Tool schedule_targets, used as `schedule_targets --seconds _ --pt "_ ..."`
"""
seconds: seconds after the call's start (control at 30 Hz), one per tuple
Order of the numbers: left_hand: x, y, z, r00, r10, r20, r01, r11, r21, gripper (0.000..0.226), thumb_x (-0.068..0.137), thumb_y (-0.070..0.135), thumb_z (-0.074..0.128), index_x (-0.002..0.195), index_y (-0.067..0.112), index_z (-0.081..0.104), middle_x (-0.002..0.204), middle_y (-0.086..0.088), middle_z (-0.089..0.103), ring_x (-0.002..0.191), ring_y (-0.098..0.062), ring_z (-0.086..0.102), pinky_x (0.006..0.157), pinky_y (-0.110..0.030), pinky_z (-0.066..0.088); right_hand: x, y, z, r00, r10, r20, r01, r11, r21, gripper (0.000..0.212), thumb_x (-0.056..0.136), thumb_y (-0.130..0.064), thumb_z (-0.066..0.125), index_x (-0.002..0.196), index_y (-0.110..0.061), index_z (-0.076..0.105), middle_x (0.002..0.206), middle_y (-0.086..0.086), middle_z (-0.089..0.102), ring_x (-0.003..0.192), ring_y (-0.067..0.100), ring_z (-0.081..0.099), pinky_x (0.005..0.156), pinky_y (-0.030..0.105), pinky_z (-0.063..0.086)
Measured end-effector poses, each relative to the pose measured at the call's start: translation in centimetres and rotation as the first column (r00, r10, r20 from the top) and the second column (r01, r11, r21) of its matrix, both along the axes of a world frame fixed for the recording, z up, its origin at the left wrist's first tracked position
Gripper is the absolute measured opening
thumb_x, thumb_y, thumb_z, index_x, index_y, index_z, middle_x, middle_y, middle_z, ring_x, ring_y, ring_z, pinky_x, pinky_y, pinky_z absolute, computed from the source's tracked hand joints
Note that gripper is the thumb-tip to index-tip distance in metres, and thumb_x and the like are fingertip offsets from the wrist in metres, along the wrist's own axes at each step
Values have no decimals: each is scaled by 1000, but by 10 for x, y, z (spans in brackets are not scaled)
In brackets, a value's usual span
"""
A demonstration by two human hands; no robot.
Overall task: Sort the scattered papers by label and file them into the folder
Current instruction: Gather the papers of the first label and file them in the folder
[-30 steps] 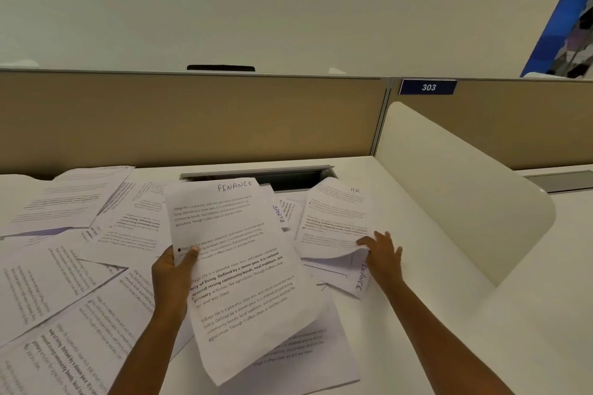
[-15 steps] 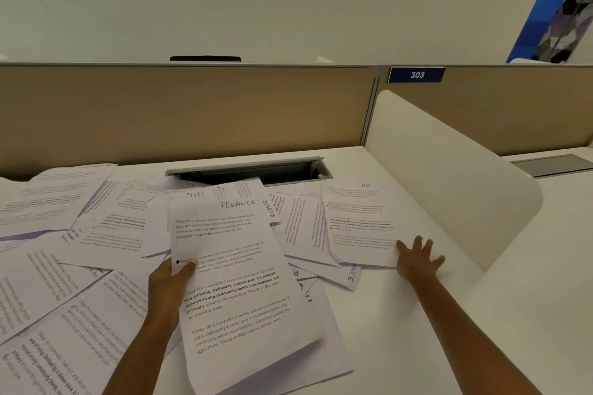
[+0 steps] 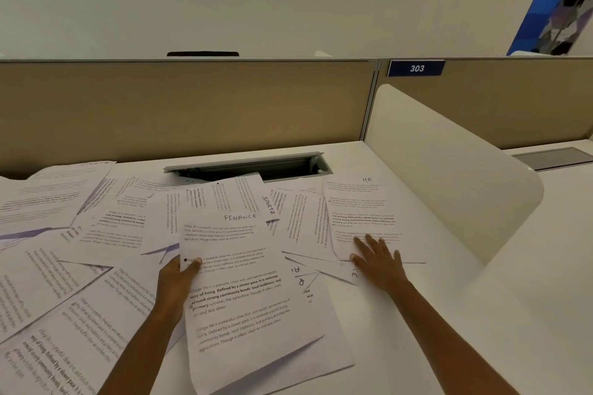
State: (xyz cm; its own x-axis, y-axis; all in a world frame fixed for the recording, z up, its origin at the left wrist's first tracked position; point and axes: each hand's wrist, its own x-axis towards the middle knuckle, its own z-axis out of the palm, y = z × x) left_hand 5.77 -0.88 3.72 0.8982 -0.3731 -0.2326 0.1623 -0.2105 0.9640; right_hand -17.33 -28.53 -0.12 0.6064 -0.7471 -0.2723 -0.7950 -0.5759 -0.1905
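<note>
Head view: HR sheet is pinned flat under the open right hand (nearer one); FENANCE sheet is pinched by the left hand.

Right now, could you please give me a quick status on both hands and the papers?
Left hand pinches FENANCE sheet. Right hand flat on HR sheet. Other papers scattered on desk; no folder in view.
</note>
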Motion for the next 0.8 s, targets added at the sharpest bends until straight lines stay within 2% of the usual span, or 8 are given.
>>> schedule_targets --seconds 0.17,0.33,0.4,0.5,0.57,0.63,0.73,0.8 --pt "11 2 -6 997 39 72 -43 997 58 36 90 4 52 125 1 48 123 -20 56 106 -42 57 88 -49 47 -27 -22 2 995 -96 -33 97 995 1 56 96 -50 21 146 -34 0 156 -5 -7 144 21 -7 114 50 1" --pt "15 10 -19 951 66 303 -141 962 234 46 89 5 52 133 0 40 133 -22 49 119 -43 48 100 -56 39 -35 -29 7 989 -140 -53 139 990 -18 54 98 -43 22 147 -28 5 157 1 -1 144 21 0 115 49 7" --pt "15 13 -21 924 48 380 -172 939 297 50 88 3 54 135 -1 37 134 -25 47 120 -46 46 99 -56 38 -32 -19 3 996 -78 53 83 993 -81 55 97 -42 27 146 -22 13 156 3 10 144 19 9 115 45 12" --pt "14 15 -25 889 7 458 -200 906 374 63 82 1 61 138 -2 32 135 -29 44 122 -48 43 100 -58 36 -25 9 -5 963 127 239 -84 980 -183 67 88 -59 33 142 -19 31 149 2 31 139 17 27 113 36 23" --pt "12 14 -27 858 -54 511 -209 872 443 66 82 4 63 139 -4 31 137 -30 40 127 -47 36 103 -58 31 -20 31 -10 925 264 275 -181 939 -293 64 84 -57 37 133 -17 47 137 1 49 128 18 46 105 33 36" --pt "5 10 -30 821 -144 552 -177 856 486 64 85 9 60 140 -2 29 144 -28 32 134 -43 28 108 -54 25 -15 41 -16 897 346 274 -226 893 -389 54 80 -48 39 116 -14 62 116 3 65 105 19 64 86 30 51" --pt "-14 -1 -35 762 -286 581 -76 851 519 61 92 24 51 143 4 25 150 -21 21 141 -36 16 112 -49 17 -10 46 -17 891 348 290 -195 873 -447 45 78 -34 38 104 -12 68 101 4 70 88 18 70 71 26 56" --pt "-25 -8 -40 728 -383 569 -9 825 566 71 88 49 31 143 6 23 152 -19 15 142 -34 11 113 -47 12 -8 43 -17 891 351 287 -187 861 -472 43 79 -28 37 103 -9 68 95 5 71 82 18 70 64 23 56"
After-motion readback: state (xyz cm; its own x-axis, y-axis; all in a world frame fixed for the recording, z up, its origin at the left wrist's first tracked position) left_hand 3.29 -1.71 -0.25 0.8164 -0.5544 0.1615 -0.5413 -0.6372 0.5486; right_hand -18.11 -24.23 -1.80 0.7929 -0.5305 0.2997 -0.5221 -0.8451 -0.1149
